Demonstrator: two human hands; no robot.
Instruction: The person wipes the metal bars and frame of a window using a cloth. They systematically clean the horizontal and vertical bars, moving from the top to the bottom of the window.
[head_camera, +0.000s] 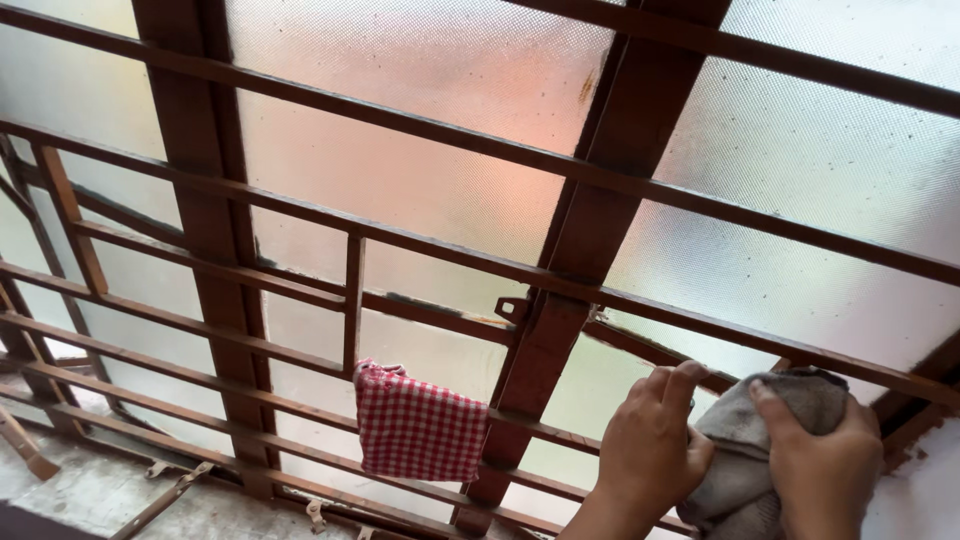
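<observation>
Your left hand (650, 440) sits low at the right of the view, fingers curled, their tips hooked up toward one of the brown grille bars (700, 345); whether they actually touch the bar you cannot tell. Its palm side lies against the grey cloth (745, 455). Your right hand (825, 465) is closed around that same grey cloth, thumb and fingers pressed into it, the cloth bunched between both hands and rising to just under the bar. The cloth sits at the lower right part of the window, in front of the frosted glass (420, 110) and just right of a thick brown upright of the window frame (590, 230). A red-and-white checked cloth (418, 425) hangs draped over a lower bar, left of that upright and well apart from your hands. The grille runs as slanted horizontal bars across the whole window, with a second thick upright (195, 150) at the left. Below, at bottom left, a pale dusty sill (90, 490) shows, with small metal latches lying along it.
</observation>
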